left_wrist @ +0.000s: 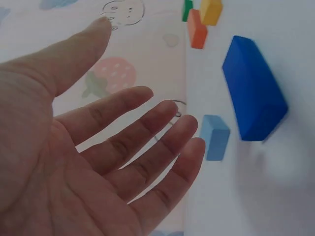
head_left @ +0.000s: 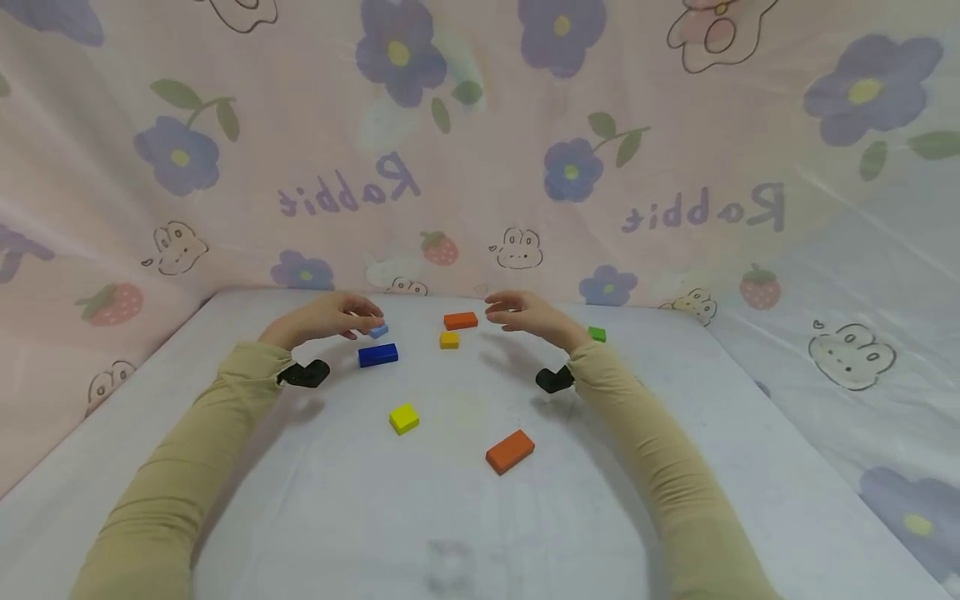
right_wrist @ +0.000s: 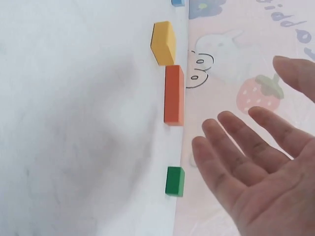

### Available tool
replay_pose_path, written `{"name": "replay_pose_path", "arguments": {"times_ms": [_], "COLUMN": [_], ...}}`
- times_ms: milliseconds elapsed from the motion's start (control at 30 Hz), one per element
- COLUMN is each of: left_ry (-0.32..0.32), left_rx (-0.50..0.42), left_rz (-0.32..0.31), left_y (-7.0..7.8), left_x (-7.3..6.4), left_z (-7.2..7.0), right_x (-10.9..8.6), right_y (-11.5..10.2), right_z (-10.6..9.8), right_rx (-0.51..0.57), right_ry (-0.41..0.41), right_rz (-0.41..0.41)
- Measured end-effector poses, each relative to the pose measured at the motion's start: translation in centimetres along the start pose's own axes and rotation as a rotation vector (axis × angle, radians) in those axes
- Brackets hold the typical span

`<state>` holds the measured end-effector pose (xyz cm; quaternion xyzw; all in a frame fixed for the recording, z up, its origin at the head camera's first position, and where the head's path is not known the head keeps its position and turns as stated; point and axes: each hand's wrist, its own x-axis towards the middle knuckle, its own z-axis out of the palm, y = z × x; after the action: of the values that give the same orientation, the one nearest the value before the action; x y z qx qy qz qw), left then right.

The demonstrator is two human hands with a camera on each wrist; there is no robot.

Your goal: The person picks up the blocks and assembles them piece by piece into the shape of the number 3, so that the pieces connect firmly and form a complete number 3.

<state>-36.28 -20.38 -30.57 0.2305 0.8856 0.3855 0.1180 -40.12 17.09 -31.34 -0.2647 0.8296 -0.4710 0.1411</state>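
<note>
My left hand (head_left: 330, 317) hovers over the far left of the table, fingers loosely spread and holding nothing. Its fingertips overlap a light blue block (head_left: 378, 331) in the head view. Just nearer than that lies a long dark blue block (head_left: 378, 355). Opposite it, my right hand (head_left: 534, 317) is raised with relaxed fingers and an empty palm. Nearest to its fingertips is a far orange block (head_left: 461, 321), with an orange-yellow block (head_left: 449, 340) close in front. A green block (head_left: 597, 334) shows beyond the right wrist.
A bright yellow block (head_left: 404, 418) and a second orange block (head_left: 510, 452) lie nearer on the white table (head_left: 337, 517). A patterned curtain (head_left: 480, 192) hangs behind and along both sides. Dark wrist cameras (head_left: 306, 373) sit under the sleeves.
</note>
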Motion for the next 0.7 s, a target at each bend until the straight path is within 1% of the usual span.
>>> {"name": "replay_pose_path", "arguments": {"times_ms": [133, 267, 467, 700], "left_ry": [-0.031, -0.055, -0.053, -0.041], "left_rx": [0.02, 0.02, 0.049, 0.109], "left_rz": [-0.004, -0.006, -0.006, 0.021], "left_y": [-0.4, -0.8, -1.0, -0.9], "left_x": [0.1, 0.1, 0.1, 0.2], "left_z": [0.6, 1.1, 1.8, 2.2], "right_x": [0.3, 0.6, 1.0, 1.5], "right_y": [0.0, 0.0, -0.3, -0.5], "right_z": [0.7, 1.4, 2.5, 3.5], "right_rx": [0.011, 0.02, -0.025, -0.059], "right_ry": [-0.041, -0.076, -0.082, -0.076], "right_rz": [0.012, 0.03, 0.093, 0.104]}}
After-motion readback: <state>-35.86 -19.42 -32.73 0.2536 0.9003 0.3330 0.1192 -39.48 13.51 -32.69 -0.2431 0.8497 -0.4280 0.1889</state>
